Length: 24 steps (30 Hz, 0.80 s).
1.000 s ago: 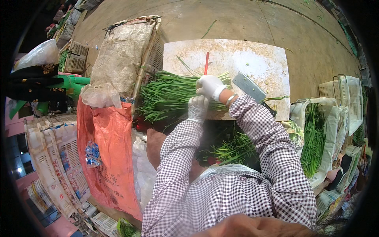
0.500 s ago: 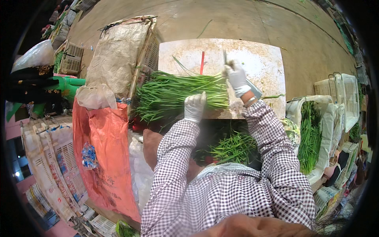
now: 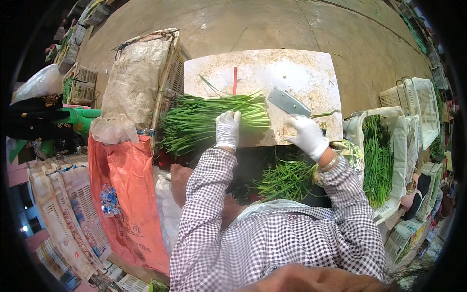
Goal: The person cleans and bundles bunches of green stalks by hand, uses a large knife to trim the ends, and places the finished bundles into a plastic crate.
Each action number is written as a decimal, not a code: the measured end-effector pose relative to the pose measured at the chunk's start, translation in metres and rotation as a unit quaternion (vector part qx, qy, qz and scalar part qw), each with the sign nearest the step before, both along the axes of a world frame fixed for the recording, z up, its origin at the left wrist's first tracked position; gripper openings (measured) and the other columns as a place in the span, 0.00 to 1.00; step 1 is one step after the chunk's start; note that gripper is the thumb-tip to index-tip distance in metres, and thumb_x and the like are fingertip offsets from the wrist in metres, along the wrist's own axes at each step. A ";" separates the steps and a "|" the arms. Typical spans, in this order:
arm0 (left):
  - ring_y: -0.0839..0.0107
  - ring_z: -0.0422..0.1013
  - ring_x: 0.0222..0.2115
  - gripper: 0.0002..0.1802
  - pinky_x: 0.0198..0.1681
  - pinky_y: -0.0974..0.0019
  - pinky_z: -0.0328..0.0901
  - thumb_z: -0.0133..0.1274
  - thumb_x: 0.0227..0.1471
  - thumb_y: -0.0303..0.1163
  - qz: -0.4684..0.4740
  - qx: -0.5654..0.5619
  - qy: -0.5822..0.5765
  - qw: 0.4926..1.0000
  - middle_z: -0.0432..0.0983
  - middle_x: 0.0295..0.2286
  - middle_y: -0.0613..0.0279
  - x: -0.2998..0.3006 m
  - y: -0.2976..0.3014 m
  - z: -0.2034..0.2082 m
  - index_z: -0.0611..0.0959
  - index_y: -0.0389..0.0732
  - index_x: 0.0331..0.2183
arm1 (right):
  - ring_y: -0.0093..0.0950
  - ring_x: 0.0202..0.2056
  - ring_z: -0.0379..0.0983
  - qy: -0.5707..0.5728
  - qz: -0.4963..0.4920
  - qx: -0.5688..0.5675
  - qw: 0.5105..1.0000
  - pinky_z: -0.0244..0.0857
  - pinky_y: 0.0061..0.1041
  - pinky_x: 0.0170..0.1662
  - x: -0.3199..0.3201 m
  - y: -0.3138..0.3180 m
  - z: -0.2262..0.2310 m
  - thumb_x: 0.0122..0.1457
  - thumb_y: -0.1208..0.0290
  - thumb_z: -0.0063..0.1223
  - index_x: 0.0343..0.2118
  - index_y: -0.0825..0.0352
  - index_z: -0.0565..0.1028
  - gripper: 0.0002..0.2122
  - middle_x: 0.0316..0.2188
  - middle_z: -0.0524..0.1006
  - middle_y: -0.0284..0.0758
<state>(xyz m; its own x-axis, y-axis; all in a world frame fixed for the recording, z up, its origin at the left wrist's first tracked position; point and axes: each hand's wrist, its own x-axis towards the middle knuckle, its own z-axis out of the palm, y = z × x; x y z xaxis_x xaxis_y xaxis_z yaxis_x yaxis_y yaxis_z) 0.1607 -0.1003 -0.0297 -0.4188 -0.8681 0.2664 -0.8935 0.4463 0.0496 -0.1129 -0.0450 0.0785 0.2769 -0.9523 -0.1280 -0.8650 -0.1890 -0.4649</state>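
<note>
Apparently mid-way: left hand (image 3: 227, 129) flat, fingers open, pressing bundle of green chives (image 3: 214, 119) at centre of cutting board (image 3: 301, 73), right hand (image 3: 307, 135) closed around cleaver (image 3: 288, 101), ends seemingly even, more chives (image 3: 287, 179) waiting below.

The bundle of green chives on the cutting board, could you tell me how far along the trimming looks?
Done: the chive bundle lies gathered on the board, its right ends even; more chives fill the lined basket. In hand: the left hand presses the bundle, the right hand holds the cleaver just off those ends. Left: loose chives below the board.
</note>
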 end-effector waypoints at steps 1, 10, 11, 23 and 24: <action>0.61 0.66 0.38 0.16 0.43 0.57 0.61 0.50 0.43 0.25 0.002 0.022 -0.017 1.000 0.68 0.34 0.61 -0.002 -0.004 0.008 0.75 0.46 0.39 | 0.40 0.52 0.68 -0.001 0.022 -0.088 0.996 0.62 0.34 0.54 0.020 -0.011 0.007 0.41 0.59 0.68 0.49 0.65 0.72 0.31 0.50 0.72 0.43; 0.61 0.68 0.39 0.24 0.43 0.59 0.63 0.57 0.38 0.24 0.021 0.124 -0.130 0.983 0.68 0.36 0.60 -0.007 -0.038 0.029 0.73 0.46 0.42 | 0.39 0.57 0.61 0.176 0.114 -0.115 0.971 0.49 0.40 0.63 0.085 -0.081 -0.055 0.45 0.62 0.62 0.60 0.69 0.60 0.38 0.53 0.67 0.43; 0.61 0.68 0.40 0.26 0.43 0.59 0.63 0.57 0.38 0.25 0.024 0.122 -0.129 0.984 0.68 0.36 0.60 -0.007 -0.038 0.027 0.72 0.46 0.43 | 0.39 0.56 0.62 0.164 0.113 -0.118 0.973 0.51 0.40 0.62 0.085 -0.081 -0.057 0.45 0.62 0.62 0.59 0.69 0.61 0.37 0.52 0.68 0.43; 0.59 0.52 0.61 0.43 0.62 0.52 0.49 0.63 0.34 0.31 -0.004 0.247 -0.123 0.961 0.57 0.59 0.56 -0.010 -0.071 0.039 0.67 0.50 0.55 | 0.40 0.65 0.51 0.166 0.133 -0.062 0.975 0.41 0.37 0.67 0.087 -0.094 -0.054 0.40 0.60 0.69 0.60 0.72 0.58 0.45 0.62 0.58 0.47; 0.58 0.54 0.60 0.43 0.62 0.52 0.50 0.64 0.33 0.32 -0.006 0.255 -0.113 0.960 0.59 0.57 0.54 -0.006 -0.075 0.035 0.67 0.50 0.55 | 0.42 0.64 0.52 0.156 0.142 -0.063 0.975 0.44 0.37 0.66 0.091 -0.100 -0.059 0.38 0.60 0.70 0.60 0.71 0.59 0.45 0.61 0.59 0.48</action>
<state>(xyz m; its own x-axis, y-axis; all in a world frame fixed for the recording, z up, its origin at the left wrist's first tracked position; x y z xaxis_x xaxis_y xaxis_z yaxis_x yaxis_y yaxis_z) 0.1547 -0.1757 0.0053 -0.4257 -0.8565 -0.2920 -0.9026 0.4248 0.0699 -0.0221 -0.1455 0.0195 0.4983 -0.8563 -0.1359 -0.8650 -0.4805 -0.1443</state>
